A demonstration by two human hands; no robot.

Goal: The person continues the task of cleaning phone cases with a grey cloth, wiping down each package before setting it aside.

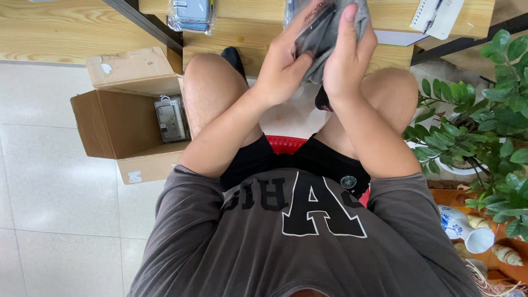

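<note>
A single head-worn camera is looking steeply down the seated person's chest and knees, taking in close the raised hands, the wooden worktop (66,30) edge ahead and tiled floor (49,198) below.

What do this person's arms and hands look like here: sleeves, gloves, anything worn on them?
Both arms are bare from above the elbow down. Loose grey short sleeves of a T-shirt cover the upper arms. The left hand and right hand are bare: no gloves, and no watch, ring or wristband shows.
</note>
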